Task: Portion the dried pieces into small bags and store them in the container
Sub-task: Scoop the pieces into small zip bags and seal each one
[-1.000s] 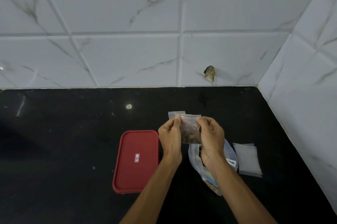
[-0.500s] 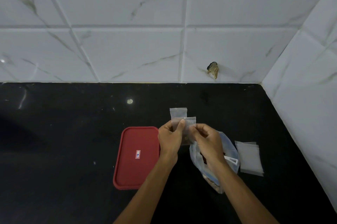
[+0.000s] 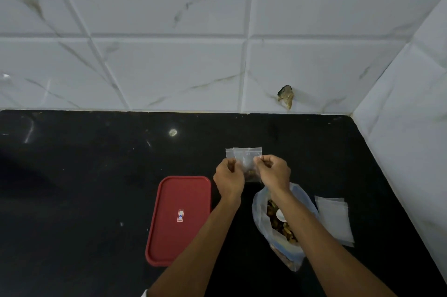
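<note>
A small clear zip bag (image 3: 248,162) with brown dried pieces at its bottom hangs between my two hands above the black counter. My left hand (image 3: 228,179) pinches its left side and my right hand (image 3: 274,171) pinches its right side near the top strip. Below my right forearm lies a large open plastic bag (image 3: 260,214) holding more dried pieces and a white scoop (image 3: 281,215). A container with a red lid (image 3: 179,219) lies shut to the left of my left arm. A stack of empty small bags (image 3: 335,220) lies to the right.
The black counter (image 3: 84,188) ends at a white marble-tiled wall at the back and on the right. A chipped hole (image 3: 286,96) marks the back wall. A pale spot (image 3: 172,132) sits on the counter.
My hands have shifted along the small bag's top; the right hand moved up to the zip strip. The camera view has drifted slightly.
</note>
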`<state>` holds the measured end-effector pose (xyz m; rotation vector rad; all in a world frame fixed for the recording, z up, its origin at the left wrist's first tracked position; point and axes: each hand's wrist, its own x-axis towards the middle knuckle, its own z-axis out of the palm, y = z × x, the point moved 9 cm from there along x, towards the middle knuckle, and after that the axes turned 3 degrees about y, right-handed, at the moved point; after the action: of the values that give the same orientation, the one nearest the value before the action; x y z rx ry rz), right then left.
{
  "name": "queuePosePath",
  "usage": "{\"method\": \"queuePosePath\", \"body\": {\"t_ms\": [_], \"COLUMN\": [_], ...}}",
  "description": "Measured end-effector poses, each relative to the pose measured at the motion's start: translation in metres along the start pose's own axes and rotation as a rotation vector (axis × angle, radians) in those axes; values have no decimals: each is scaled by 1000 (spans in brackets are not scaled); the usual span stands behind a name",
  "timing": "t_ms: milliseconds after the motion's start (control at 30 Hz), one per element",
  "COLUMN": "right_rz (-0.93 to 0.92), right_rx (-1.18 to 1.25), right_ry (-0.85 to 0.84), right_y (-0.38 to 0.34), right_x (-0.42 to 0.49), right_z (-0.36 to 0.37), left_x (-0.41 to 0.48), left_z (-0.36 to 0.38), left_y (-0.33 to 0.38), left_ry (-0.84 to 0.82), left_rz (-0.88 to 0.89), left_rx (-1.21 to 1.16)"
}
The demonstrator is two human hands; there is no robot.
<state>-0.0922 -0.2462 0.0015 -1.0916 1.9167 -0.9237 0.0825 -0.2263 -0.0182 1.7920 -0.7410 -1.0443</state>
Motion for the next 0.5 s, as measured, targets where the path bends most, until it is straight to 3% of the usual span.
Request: {"method": "queuePosePath", "body": {"t_ms": [500], "right_rz": [-35], "right_rx": [-373], "right_ry": [-107], "right_y": [3], "right_x": [27], "right_z": [44], "left_x": [31], "left_z": [-1], "left_y": [-33], "left_ry": [112], "left_rz": [-157], "left_rx": [102]}}
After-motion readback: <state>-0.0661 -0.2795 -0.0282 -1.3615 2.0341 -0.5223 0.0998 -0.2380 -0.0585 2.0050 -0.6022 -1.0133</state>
